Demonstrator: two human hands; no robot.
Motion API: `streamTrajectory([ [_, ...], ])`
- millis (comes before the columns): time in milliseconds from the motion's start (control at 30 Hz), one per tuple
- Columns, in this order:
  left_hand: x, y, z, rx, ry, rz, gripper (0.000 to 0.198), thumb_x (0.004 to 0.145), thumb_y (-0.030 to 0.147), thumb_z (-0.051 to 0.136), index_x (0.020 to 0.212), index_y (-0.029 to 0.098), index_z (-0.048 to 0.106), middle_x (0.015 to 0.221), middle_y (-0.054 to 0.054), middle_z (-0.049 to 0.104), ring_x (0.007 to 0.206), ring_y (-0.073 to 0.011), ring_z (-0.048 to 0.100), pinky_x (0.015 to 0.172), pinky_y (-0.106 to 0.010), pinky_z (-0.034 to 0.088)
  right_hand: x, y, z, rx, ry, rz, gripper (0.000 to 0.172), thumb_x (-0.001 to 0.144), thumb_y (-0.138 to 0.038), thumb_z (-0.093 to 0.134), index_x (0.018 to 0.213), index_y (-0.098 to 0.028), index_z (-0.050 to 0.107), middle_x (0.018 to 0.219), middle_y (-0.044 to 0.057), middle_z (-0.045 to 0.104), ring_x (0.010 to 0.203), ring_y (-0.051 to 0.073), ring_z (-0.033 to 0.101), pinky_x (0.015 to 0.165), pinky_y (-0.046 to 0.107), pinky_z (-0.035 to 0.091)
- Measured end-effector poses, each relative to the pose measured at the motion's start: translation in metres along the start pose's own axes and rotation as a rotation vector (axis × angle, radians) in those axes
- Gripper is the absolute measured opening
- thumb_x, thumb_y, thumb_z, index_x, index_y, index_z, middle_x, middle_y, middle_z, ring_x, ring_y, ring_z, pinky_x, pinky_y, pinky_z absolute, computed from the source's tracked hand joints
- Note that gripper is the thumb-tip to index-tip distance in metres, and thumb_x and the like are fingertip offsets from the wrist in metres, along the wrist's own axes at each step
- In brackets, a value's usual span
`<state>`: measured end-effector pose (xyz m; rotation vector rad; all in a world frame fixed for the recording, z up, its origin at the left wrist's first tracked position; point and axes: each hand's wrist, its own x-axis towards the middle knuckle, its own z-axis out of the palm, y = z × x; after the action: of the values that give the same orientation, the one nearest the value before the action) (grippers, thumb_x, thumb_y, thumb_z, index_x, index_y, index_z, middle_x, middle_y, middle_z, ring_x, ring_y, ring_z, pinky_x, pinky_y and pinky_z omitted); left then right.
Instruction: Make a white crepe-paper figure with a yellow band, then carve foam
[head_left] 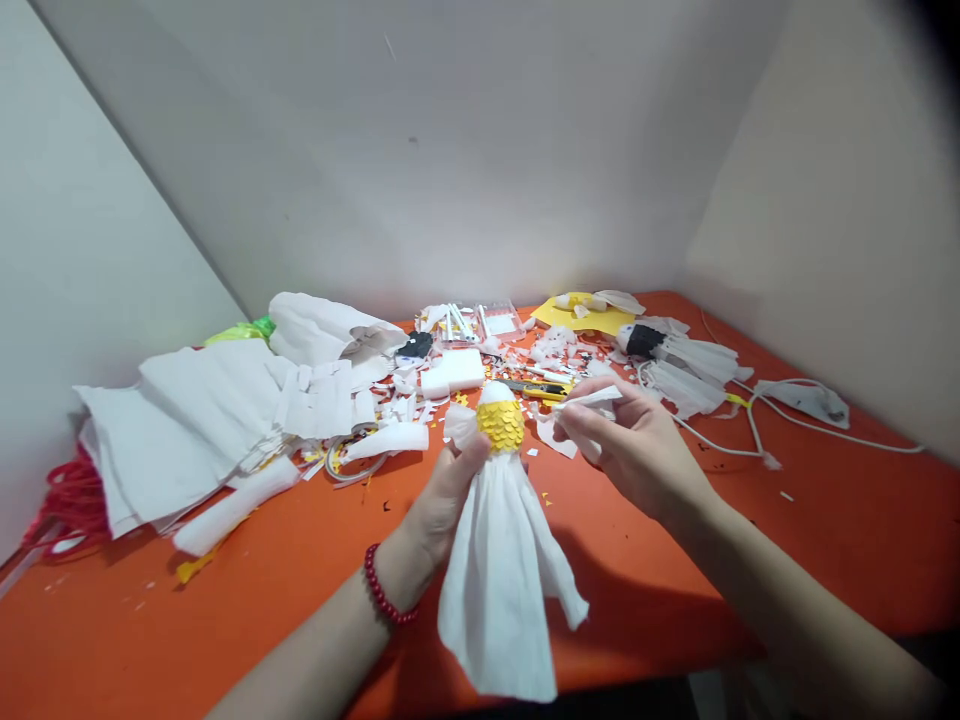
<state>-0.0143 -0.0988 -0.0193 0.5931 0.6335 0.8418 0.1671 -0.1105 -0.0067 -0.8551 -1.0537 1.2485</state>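
Observation:
My left hand [442,500], with a red bead bracelet at the wrist, grips a paper goldfish [501,425] round its body. The fish has a white head, rows of yellow scales and long white crepe-paper tail strips [499,590] that hang toward me. A small white fin sticks out on its left side. To the right of the fish, apart from it, my right hand [626,430] pinches a folded strip of white paper [596,398] between thumb and fingers. Just behind the fish lies a yellow utility knife [544,388].
White paper sheets [202,420] and red cord [71,495] lie at the left. A tape roll [352,465], a white foam block [454,372] and many scraps cover the middle. A black-banded paper fish [649,342], yellow paper [592,315] and a white cable [757,430] lie at the right.

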Motion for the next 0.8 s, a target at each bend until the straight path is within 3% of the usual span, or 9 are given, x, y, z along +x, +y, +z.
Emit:
streamTrajectory([
  [200, 0.004, -0.005, -0.004, 0.047, 0.002, 0.065, 0.05, 0.053, 0.043, 0.084, 0.089, 0.015, 0.064, 0.071, -0.001, 0.067, 0.055, -0.0124, 0.061, 0.055, -0.022, 0.051, -0.009, -0.017, 0.008, -0.081, -0.068, 0.074, 0.019, 0.074, -0.031, 0.07, 0.083, -0.017, 0.059, 0.07, 0.0, 0.064, 0.066, 0.007, 0.06, 0.064, 0.018, 0.048],
  [433, 0.008, -0.007, 0.0, 0.213, -0.071, 0.23, 0.039, 0.063, 0.035, 0.08, 0.096, 0.017, 0.069, 0.085, -0.002, 0.07, 0.071, -0.0136, 0.062, 0.064, -0.019, 0.049, -0.013, -0.026, 0.01, -0.227, -0.025, 0.139, 0.021, 0.071, -0.029, 0.072, 0.082, -0.017, 0.059, 0.06, -0.004, 0.057, 0.047, 0.003, 0.047, 0.041, 0.011, 0.036],
  [567, 0.009, -0.009, -0.003, 0.284, -0.044, 0.259, 0.043, 0.063, 0.037, 0.08, 0.099, 0.017, 0.069, 0.091, -0.004, 0.07, 0.082, -0.0189, 0.063, 0.073, -0.024, 0.049, -0.012, -0.027, 0.01, -0.279, -0.042, 0.115, 0.018, 0.071, -0.026, 0.07, 0.079, -0.015, 0.059, 0.053, -0.006, 0.05, 0.042, 0.001, 0.038, 0.037, 0.011, 0.029],
  [800, 0.009, -0.008, -0.002, 0.356, -0.04, 0.269, 0.052, 0.063, 0.04, 0.079, 0.108, 0.018, 0.065, 0.101, -0.007, 0.07, 0.088, -0.0233, 0.064, 0.084, -0.031, 0.048, -0.012, -0.027, 0.012, -0.306, -0.026, 0.129, 0.013, 0.071, -0.02, 0.068, 0.078, -0.015, 0.058, 0.051, -0.007, 0.047, 0.041, 0.001, 0.035, 0.036, 0.011, 0.024],
])
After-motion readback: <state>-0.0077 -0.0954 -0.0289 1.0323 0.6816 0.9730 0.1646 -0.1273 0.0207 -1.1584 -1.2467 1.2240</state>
